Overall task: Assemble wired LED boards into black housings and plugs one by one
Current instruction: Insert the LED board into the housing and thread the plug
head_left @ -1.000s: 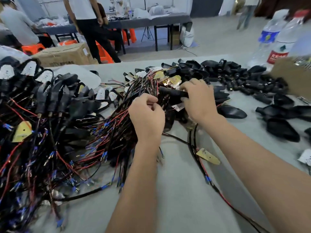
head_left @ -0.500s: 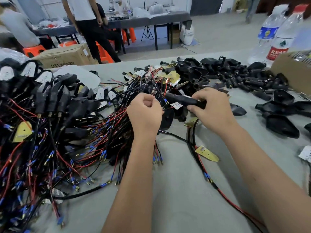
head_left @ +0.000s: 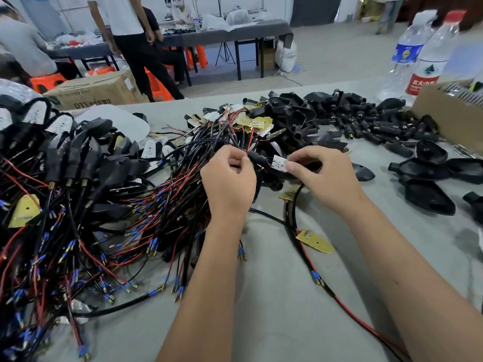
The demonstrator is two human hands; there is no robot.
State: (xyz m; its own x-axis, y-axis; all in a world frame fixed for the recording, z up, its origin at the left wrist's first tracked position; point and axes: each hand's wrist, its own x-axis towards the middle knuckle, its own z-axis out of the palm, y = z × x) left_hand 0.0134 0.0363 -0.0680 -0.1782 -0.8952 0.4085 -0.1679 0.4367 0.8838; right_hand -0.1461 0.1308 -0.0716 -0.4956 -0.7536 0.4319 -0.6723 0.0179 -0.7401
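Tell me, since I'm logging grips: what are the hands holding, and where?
The right hand pinches the white LED board at its near edge; the left hand pinches its wires beside the black plug.

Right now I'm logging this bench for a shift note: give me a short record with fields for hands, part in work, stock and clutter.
left hand: left hand pinches wires by a black plug
right hand: right hand pinches a white LED board
finished pile: wired housings, far left
empty housings: black shells, right
loose board: yellow board on the table
clutter: two water bottles, cardboard box
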